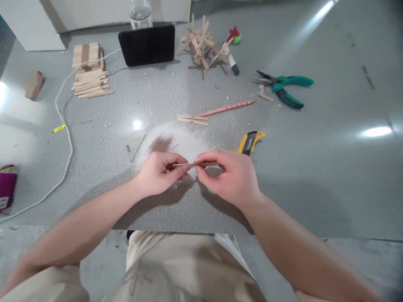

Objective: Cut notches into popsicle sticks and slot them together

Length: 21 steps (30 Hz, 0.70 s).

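My left hand (pixel 160 172) and my right hand (pixel 228 176) meet over the near middle of the grey table (pixel 315 167). Both pinch one thin wooden craft stick (pixel 192 164), held level between them, seen edge-on. The left fingers grip its left end, the right fingers its right end. Just beyond the hands a white patch with a brown smear (pixel 170 144) lies on the table. A yellow and black utility knife (pixel 250 141) rests right behind my right hand.
Two loose sticks (pixel 192 120) and a pink pencil (pixel 227 108) lie further out. Green-handled pliers (pixel 285 87) are at the right. A stick structure (pixel 201 44), a marker (pixel 231 63), a black phone (pixel 147 45) and a stick pile (pixel 90 73) stand at the back. A white cable (pixel 64 138) runs along the left.
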{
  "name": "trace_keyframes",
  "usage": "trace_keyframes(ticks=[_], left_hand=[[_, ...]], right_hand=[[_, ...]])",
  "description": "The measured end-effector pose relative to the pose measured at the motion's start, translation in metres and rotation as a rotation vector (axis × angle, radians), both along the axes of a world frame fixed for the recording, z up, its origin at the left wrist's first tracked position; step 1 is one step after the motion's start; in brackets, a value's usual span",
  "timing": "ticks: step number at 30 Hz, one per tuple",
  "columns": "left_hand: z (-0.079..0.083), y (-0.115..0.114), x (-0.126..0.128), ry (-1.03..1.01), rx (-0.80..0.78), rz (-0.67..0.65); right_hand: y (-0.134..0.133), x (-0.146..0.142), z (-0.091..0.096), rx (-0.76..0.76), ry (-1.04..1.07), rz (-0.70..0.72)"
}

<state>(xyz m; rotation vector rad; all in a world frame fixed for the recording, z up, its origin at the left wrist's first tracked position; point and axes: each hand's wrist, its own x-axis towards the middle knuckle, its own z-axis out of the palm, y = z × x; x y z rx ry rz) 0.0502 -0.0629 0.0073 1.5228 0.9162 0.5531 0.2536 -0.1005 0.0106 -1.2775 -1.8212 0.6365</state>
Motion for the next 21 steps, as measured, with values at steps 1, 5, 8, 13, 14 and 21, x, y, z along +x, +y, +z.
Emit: trace_keyframes(ticks=[1, 5, 8, 13, 14, 21], left_hand=[[0.0, 0.0, 0.0, -0.002, 0.008, -0.001], [0.0, -0.001, 0.0, -0.021, 0.029, -0.002], [-0.001, -0.001, 0.0, -0.04, -0.003, -0.001], [-0.004, -0.001, -0.001, -0.119, -0.121, 0.0], [-0.005, -0.001, -0.001, -0.136, -0.141, -0.001], [-0.009, 0.0, 0.0, -0.274, -0.255, 0.028]], right_hand=[[0.0, 0.0, 0.0, -0.009, 0.007, 0.0], [0.0, -0.001, -0.001, -0.044, 0.045, 0.001], [0.001, -0.002, 0.0, -0.07, 0.055, -0.001], [-0.002, -0.004, -0.006, -0.077, 0.056, -0.012], [-0.004, -0.006, -0.008, -0.087, 0.082, -0.017], [-0.012, -0.023, -0.021, -0.069, 0.466, -0.133]])
